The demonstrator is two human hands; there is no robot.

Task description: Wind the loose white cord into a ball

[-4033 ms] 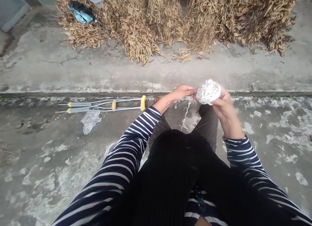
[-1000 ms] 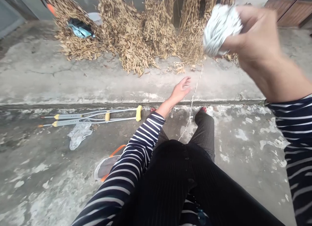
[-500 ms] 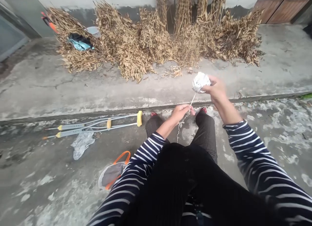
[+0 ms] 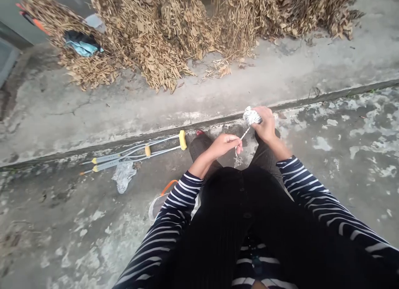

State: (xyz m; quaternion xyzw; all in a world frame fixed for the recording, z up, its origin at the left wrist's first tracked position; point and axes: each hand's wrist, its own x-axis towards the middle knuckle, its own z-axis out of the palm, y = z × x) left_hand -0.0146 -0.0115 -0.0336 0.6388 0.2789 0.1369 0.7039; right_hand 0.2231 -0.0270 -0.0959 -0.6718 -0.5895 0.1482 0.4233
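My right hand (image 4: 265, 123) is closed round a white ball of cord (image 4: 251, 116), whose left side shows past my fingers. From the ball a taut length of white cord (image 4: 245, 134) runs down to my left hand (image 4: 225, 146). That hand pinches the cord between thumb and fingers, to the left of the ball and a little lower. Below the pinch a loose, tangled cord end (image 4: 237, 160) dangles in front of my legs. Part of the ball is hidden by my right hand.
A pair of crutches (image 4: 137, 154) lies on the concrete at left, with a crumpled clear plastic bag (image 4: 124, 176) beside it. A bag with an orange handle (image 4: 168, 186) is partly behind my left sleeve. Dried plant stalks (image 4: 149, 43) are heaped on the raised ledge (image 4: 199, 102) ahead.
My right hand has come lower and nearer my left hand with the ball, shortening the cord between them. My left hand keeps its pinch. The camera has tilted further down.
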